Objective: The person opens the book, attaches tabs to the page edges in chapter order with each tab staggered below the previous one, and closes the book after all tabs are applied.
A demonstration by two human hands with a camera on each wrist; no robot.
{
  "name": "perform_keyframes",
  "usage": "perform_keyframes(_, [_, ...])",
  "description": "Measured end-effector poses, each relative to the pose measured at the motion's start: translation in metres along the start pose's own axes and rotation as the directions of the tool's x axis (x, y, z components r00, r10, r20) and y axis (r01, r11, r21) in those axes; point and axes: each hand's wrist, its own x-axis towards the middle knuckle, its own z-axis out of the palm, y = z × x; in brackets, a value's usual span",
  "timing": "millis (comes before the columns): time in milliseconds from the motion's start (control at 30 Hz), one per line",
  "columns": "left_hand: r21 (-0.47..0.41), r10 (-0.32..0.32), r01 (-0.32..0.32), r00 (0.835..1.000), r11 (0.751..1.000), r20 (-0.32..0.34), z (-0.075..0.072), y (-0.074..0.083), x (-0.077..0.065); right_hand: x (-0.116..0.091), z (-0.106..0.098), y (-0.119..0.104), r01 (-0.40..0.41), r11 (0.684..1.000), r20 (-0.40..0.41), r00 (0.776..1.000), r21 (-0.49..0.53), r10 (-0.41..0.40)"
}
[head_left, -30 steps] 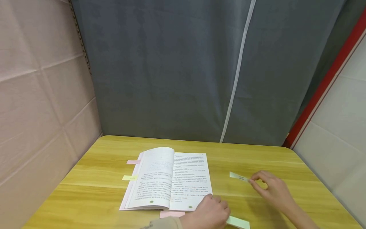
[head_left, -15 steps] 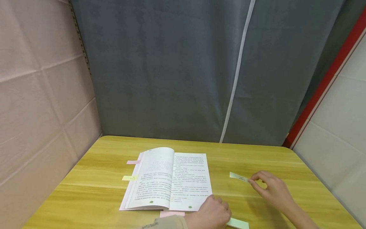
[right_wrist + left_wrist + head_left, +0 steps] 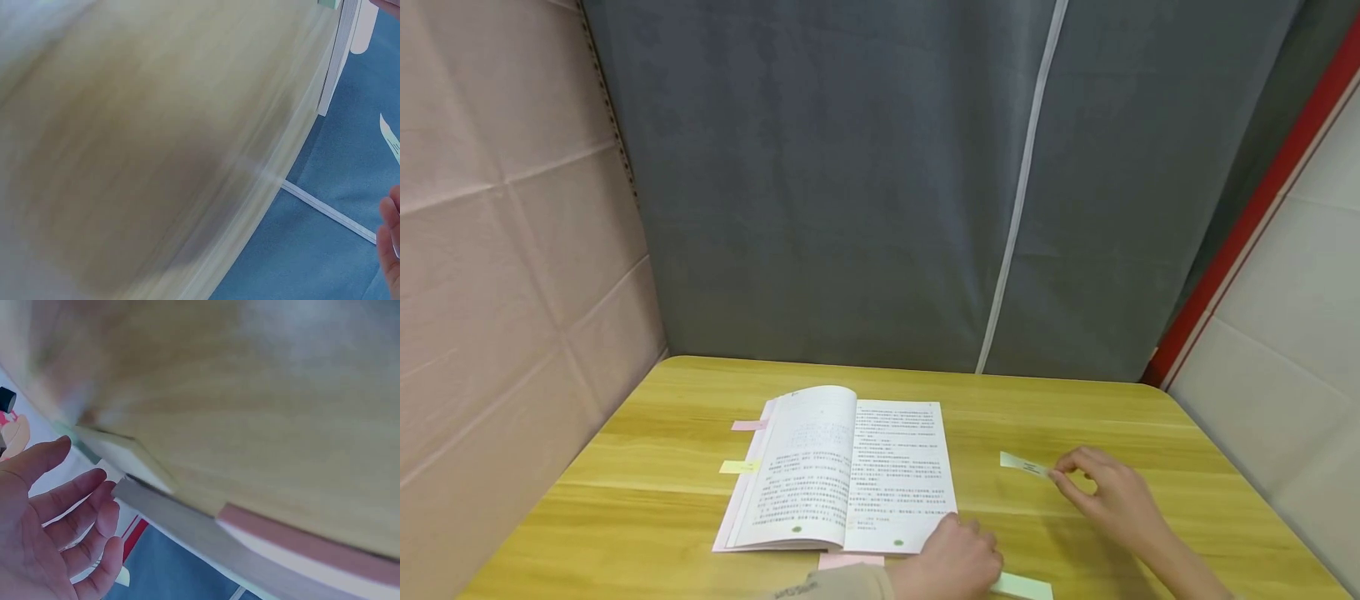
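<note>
An open book (image 3: 898, 467) with printed pages lies on the wooden table. My left hand (image 3: 951, 557) is at its lower right corner. In the left wrist view the left hand's fingers (image 3: 81, 519) are relaxed and spread, with nothing gripped; whether they touch the page is hard to tell. Just right of that hand lies a pale green pad (image 3: 1024, 586), partly hidden. Held right of the book, a pale green paper strip (image 3: 1025, 463) with small dark writing is pinched between thumb and index finger of my right hand (image 3: 1112, 500). The strip (image 3: 390, 140) also shows in the right wrist view.
A pink tab (image 3: 749, 425) and a yellow tab (image 3: 739, 467) stick out from the book's left side. A pink pad (image 3: 851, 561) lies at its front edge. The table (image 3: 647, 467) reaches back to a grey curtain (image 3: 850, 208).
My left hand has shifted only slightly at the book's corner. The right hand stays almost still, with the strip between its fingertips.
</note>
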Motion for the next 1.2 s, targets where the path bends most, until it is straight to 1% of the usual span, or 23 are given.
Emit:
perform_keyframes(167, [-0.066, -0.037, 0.036, 0.999, 0.997, -0.018, -0.008, -0.007, -0.004, 0.002, 0.000, -0.002, -0.019, 1.000, 0.024, 1.000, -0.011, 0.019])
perform_keyframes(233, [-0.106, -0.054, 0.052, 0.998, 0.993, -0.020, -0.011, -0.012, -0.007, 0.004, 0.000, -0.004, -0.027, 1.000, 0.036, 0.999, -0.004, 0.027])
perform_keyframes(333, [-0.123, -0.068, 0.064, 0.997, 0.990, -0.025, -0.016, -0.021, -0.015, 0.008, 0.001, -0.006, -0.041, 0.999, 0.055, 0.998, 0.017, 0.040])
perform_keyframes(433, [-0.105, -0.090, 0.085, 0.995, 0.991, -0.039, -0.019, -0.035, -0.026, 0.013, 0.002, -0.009, -0.054, 0.996, 0.094, 0.994, 0.075, 0.047])
perform_keyframes(500, [-0.096, -0.124, 0.119, 0.991, 0.988, -0.051, -0.020, -0.045, -0.033, 0.016, 0.003, -0.012, -0.086, 0.985, 0.148, 0.987, 0.149, 0.064])
perform_keyframes(567, [-0.101, -0.163, 0.156, 0.985, 0.983, -0.065, -0.020, -0.056, -0.040, 0.018, 0.004, -0.014, -0.125, 0.960, 0.222, 0.973, 0.250, 0.069])
perform_keyframes(600, [-0.110, -0.181, 0.173, 0.981, 0.979, -0.071, -0.019, -0.061, -0.043, 0.019, 0.004, -0.016, -0.156, 0.941, 0.268, 0.960, 0.300, 0.073])
perform_keyframes(700, [-0.153, -0.221, 0.208, 0.973, 0.966, -0.072, -0.017, -0.072, -0.053, 0.022, 0.007, -0.019, -0.260, 0.869, 0.397, 0.914, 0.422, 0.081])
perform_keyframes(767, [-0.179, -0.239, 0.224, 0.969, 0.958, -0.064, -0.014, -0.077, -0.058, 0.024, 0.010, -0.023, -0.318, 0.821, 0.463, 0.883, 0.474, 0.075])
perform_keyframes(800, [-0.192, -0.247, 0.232, 0.967, 0.954, -0.059, -0.013, -0.079, -0.061, 0.025, 0.012, -0.024, -0.343, 0.803, 0.487, 0.870, 0.487, 0.077])
perform_keyframes(867, [-0.211, -0.261, 0.246, 0.964, 0.946, -0.049, -0.010, -0.080, -0.065, 0.027, 0.016, -0.028, -0.373, 0.779, 0.520, 0.851, 0.504, 0.072])
perform_keyframes(933, [-0.218, -0.270, 0.255, 0.962, 0.942, -0.042, -0.008, -0.081, -0.067, 0.030, 0.020, -0.031, -0.399, 0.767, 0.545, 0.835, 0.502, 0.078])
perform_keyframes(1067, [-0.227, -0.272, 0.257, 0.961, 0.939, -0.038, -0.004, -0.081, -0.067, 0.032, 0.029, -0.033, -0.425, 0.773, 0.578, 0.810, 0.471, 0.093])
perform_keyframes(1200, [-0.215, -0.263, 0.248, 0.964, 0.945, -0.043, 0.001, -0.079, -0.063, 0.032, 0.036, -0.029, -0.434, 0.782, 0.598, 0.795, 0.448, 0.099])
